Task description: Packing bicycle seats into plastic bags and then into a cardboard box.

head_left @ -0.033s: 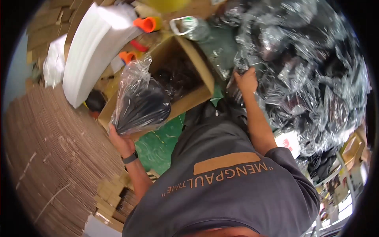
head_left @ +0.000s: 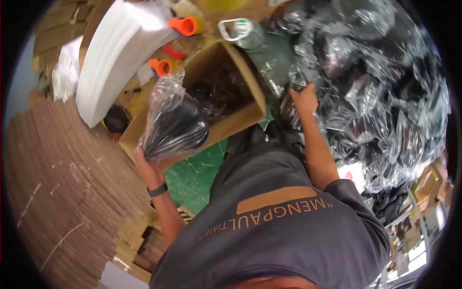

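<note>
My left hand point(head_left: 151, 171), wearing a dark wristband, grips the lower left end of a clear plastic bag with a black item inside point(head_left: 178, 126). This bag is held over the near left side of an open cardboard box point(head_left: 239, 120), in which more dark bagged items point(head_left: 215, 98) lie. On the right, my right hand point(head_left: 306, 98) has its fingers closed on a clear plastic bag point(head_left: 299, 79) at the left edge of a large heap of bagged dark items point(head_left: 370, 96). What kind of item the bags contain, I cannot tell.
Stacked flat cardboard point(head_left: 72, 188) fills the left side. Behind it stands a stack of white foam sheets point(head_left: 108, 62). Two orange tape dispensers point(head_left: 185, 26) and a white-handled clear container point(head_left: 248, 34) are beyond the box. Green floor point(head_left: 192, 180) shows in front of me.
The view has shifted slightly, so the box and the far objects appear a little farther right. Both hands keep their grip on the bags.
</note>
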### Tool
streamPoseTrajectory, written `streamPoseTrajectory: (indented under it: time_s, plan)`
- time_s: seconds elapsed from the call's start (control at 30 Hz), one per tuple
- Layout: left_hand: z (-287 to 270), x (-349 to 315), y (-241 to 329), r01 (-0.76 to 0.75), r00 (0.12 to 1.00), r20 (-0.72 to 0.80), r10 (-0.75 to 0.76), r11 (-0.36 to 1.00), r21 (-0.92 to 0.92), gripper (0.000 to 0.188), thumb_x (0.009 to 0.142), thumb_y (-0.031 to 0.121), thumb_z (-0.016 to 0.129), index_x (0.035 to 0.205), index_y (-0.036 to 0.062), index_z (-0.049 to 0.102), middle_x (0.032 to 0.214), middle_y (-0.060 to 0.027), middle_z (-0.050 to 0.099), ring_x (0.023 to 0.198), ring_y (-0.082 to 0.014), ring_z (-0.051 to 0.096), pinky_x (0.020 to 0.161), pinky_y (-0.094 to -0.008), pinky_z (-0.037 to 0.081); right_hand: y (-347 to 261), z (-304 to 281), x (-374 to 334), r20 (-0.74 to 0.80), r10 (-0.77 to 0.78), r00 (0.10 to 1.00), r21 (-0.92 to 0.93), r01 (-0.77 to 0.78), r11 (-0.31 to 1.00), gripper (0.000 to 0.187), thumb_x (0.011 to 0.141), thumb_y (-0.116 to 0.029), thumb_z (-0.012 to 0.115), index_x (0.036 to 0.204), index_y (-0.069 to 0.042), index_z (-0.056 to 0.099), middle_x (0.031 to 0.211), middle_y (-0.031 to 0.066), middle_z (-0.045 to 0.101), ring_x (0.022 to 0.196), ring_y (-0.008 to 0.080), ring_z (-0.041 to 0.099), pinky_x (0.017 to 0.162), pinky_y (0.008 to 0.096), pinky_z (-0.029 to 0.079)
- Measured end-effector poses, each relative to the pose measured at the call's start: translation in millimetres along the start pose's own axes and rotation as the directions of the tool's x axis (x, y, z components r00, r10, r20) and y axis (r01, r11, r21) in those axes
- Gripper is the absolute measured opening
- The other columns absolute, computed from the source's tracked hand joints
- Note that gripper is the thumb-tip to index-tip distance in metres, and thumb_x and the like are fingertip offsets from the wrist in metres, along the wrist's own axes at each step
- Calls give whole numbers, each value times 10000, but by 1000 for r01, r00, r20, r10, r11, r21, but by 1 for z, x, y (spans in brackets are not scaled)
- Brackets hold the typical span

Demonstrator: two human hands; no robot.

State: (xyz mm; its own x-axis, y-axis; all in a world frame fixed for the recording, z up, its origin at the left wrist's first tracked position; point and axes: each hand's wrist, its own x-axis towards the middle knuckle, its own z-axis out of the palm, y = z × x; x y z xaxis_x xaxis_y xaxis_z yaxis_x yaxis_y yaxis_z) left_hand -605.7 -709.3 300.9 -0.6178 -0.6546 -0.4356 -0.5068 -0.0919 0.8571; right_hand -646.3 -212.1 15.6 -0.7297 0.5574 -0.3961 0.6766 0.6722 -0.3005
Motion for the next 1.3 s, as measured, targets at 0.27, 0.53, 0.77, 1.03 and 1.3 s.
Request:
streamPoseTrajectory:
  time_s: [0.27, 0.53, 0.77, 1.03, 1.3]
  plan:
    - [76, 187, -219, 346, 827, 382, -411, 910, 230, 505, 998, 432, 764, 1299, 45, 639, 1213, -95, 667, 1048, -242, 691, 790, -450, 680, -48, 8, -14, 10, 40, 999, -216, -37, 976, 788, 784, -537, 804, 1274, 4, 508, 1154, 321, 719, 1062, 491, 712, 923, 552, 560]
    - [261, 174, -512, 547, 648, 220, -729, 245, -801, 516, 1036, 487, 693, 1420, 151, 621, 1411, -97, 665, 1253, -329, 683, 906, -447, 670, -13, 46, -15, -254, 93, 963, -126, -128, 984, 937, 776, -546, 813, 1368, 102, 483, 1127, 383, 712, 1097, 550, 684, 968, 561, 532]
    - [276, 212, -585, 200, 675, 269, -687, -180, -963, 524, 1057, 490, 627, 1439, 133, 594, 1385, -115, 693, 1196, -375, 688, 900, -525, 650, -20, 64, -1, -197, -28, 980, -256, -23, 967, 907, 799, -543, 785, 1353, 111, 490, 1156, 400, 689, 1105, 556, 669, 972, 566, 519]
    - [320, 194, -570, 158, 936, 170, -307, 801, 578, 964, 884, 616, 781, 1560, 21, 437, 1632, -164, 437, 1513, -342, 420, 1209, -534, 424, -9, 65, 2, -213, -80, 974, -322, 7, 947, 967, 804, -548, 787, 1422, 95, 415, 1173, 394, 678, 1111, 562, 657, 987, 574, 506]
    - [304, 208, -514, -258, 790, 563, -242, 701, 664, 1053, 721, 625, 878, 1489, 4, 511, 1469, -238, 594, 1343, -389, 585, 1149, -454, 465, -50, 50, -5, -120, 5, 993, -345, -46, 937, 842, 807, -501, 769, 1360, 48, 450, 1153, 381, 697, 1098, 540, 683, 982, 571, 528]
